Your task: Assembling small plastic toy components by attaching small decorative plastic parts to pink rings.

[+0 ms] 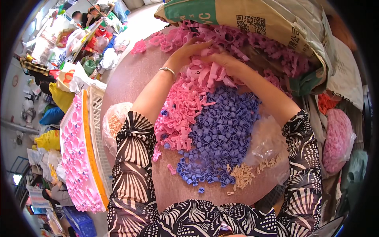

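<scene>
My left hand (188, 50) and my right hand (223, 60) meet at the far side of a round brown table (130, 75), both dug into a heap of light pink plastic pieces (205, 73). The fingers curl around a bunch of these pink pieces; how firmly they hold them is hidden by the heap. Nearer to me lies a pile of darker pink clips (177, 114) and a wide pile of small purple pieces (223, 134). A small cluster of beige pieces (242, 173) lies at the near right. A bangle sits on my left wrist.
A large opened sack (237, 15) spills pink parts (272, 43) over the table's far right. A white crate (96, 130) with a board of pink parts (77, 154) stands at the left. Clear plastic bags (114, 122) flank the piles. A pink bundle (337, 140) lies right. People work far left.
</scene>
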Available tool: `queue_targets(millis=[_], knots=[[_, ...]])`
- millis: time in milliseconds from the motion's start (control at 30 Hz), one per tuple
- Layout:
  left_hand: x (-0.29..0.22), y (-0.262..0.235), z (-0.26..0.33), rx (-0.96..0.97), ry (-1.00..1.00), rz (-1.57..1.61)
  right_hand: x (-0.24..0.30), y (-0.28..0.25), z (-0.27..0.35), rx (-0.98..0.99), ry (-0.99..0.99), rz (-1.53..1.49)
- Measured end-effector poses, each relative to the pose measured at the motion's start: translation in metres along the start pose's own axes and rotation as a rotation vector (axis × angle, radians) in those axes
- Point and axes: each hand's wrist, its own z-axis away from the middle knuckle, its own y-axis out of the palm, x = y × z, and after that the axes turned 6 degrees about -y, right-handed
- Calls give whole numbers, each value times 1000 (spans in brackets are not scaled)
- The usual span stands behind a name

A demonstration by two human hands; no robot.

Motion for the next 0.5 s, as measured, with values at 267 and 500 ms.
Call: queue_targets(millis=[267, 500], knots=[[-55, 83, 96, -232, 232, -209, 94, 13, 77, 245, -375, 37], [-54, 90, 268, -527, 525, -280, 196, 134, 172, 607, -487, 96]])
